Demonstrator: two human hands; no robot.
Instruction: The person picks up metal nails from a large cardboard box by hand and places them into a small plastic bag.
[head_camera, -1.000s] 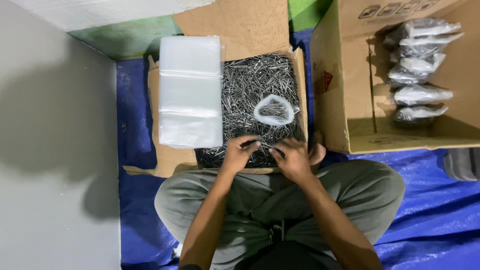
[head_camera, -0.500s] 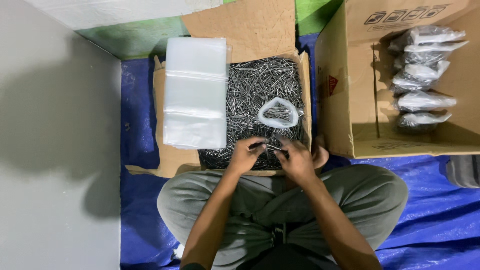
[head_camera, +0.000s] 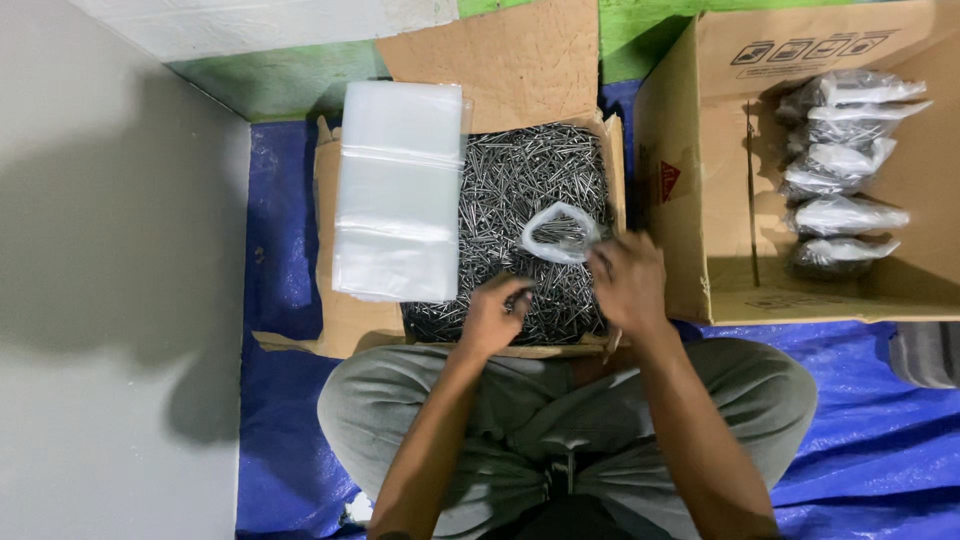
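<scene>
Dark grey steel nails (head_camera: 520, 190), clear plastic bag (head_camera: 558, 232), clear bag stack (head_camera: 400, 190), brown cardboard boxes (head_camera: 720, 170), blue tarp (head_camera: 280, 240), grey-green trousers (head_camera: 720, 390), green floor strip (head_camera: 290, 80).

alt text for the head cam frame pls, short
Seen from above, a seated person's left hand pinches a few nails while the right hand reaches to the open mouth of a small clear bag lying on a cardboard box full of loose nails. A stack of clear plastic bags lies over the box's left side; a larger carton at right holds filled bags.
</scene>
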